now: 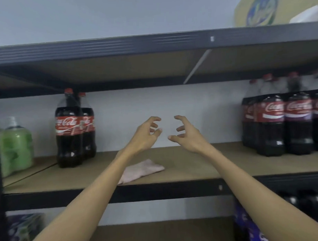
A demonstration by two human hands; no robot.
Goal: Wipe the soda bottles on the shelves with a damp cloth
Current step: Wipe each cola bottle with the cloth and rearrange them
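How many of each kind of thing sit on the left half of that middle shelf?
Dark cola bottles with red labels: 2
Blurred green plastic bottle: 1
Pale pink folded cloth: 1
Total: 4

A wrapped pack of green bottles (15, 145) stands at far left. Directly below it sits 1 blurred purple-and-green pack (25, 231). Far up and right of it, 1 cardboard box (259, 8) bears a round blue-green logo, with a white object (307, 14) just beside the box.
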